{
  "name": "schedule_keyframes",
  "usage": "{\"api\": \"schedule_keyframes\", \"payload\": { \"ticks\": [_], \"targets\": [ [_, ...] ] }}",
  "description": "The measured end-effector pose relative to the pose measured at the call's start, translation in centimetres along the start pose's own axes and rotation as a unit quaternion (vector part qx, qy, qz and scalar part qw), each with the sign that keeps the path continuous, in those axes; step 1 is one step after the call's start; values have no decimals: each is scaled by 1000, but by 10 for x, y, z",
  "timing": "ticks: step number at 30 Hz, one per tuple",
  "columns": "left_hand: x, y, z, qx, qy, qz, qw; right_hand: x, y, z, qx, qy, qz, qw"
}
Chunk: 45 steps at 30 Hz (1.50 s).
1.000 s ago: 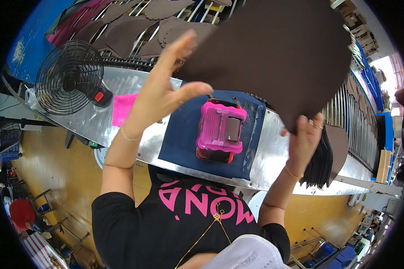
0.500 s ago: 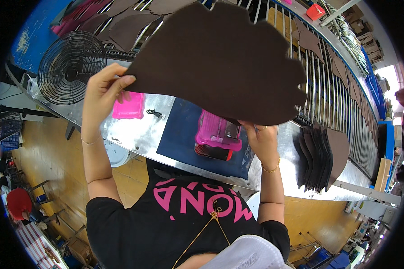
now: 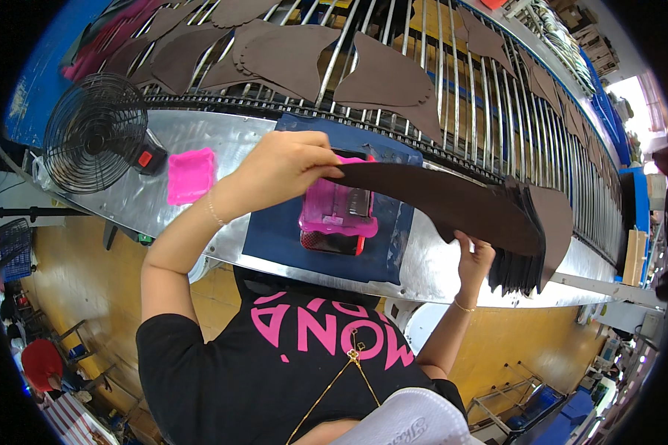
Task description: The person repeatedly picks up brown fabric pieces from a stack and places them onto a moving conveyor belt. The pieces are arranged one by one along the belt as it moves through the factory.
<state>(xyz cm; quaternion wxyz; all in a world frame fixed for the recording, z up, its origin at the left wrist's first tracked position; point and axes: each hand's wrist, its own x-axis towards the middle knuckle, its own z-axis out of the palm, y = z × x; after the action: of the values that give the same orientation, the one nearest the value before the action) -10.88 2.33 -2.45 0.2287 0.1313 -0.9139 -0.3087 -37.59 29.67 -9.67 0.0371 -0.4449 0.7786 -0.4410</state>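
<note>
A dark brown leather-like cut piece is stretched between my hands, seen nearly edge-on and bowed. My left hand pinches its narrow left end above a pink tray. Thumb and fingers of my right hand grip its lower edge farther right. The piece's right end overlaps a stack of similar brown pieces on the metal table; whether they touch I cannot tell. Beneath the pink tray, which holds small items, a black-and-red object shows on a dark blue mat.
Behind the metal table runs a rack of metal rods carrying several flat brown pieces. At the left stand a black wire-cage fan and a smaller pink tray. A white bucket is below the table's front edge.
The brown piece has swung down and right from in front of the rack, turning nearly edge-on over the stack. Both hands moved right with it, still gripping; the rack and its pieces came into view.
</note>
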Motion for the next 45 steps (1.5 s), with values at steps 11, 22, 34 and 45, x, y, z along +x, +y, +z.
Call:
{"api": "schedule_keyframes", "payload": {
  "ticks": [11, 22, 34, 45],
  "targets": [
    [85, 43, 46, -30, -29, 155, 987, -1, -56, -139, -114, 292, -7, 949],
    [138, 45, 57, 39, -105, 129, 985, 81, -137, -125, -412, 84, -249, 872],
    [183, -186, 42, -455, 230, -286, 811, 36, 67, -216, -437, 259, 228, 831],
    [204, -313, 60, -488, 350, -389, 699, 4, 162, -206, -507, 189, 361, 760]
  ]
}}
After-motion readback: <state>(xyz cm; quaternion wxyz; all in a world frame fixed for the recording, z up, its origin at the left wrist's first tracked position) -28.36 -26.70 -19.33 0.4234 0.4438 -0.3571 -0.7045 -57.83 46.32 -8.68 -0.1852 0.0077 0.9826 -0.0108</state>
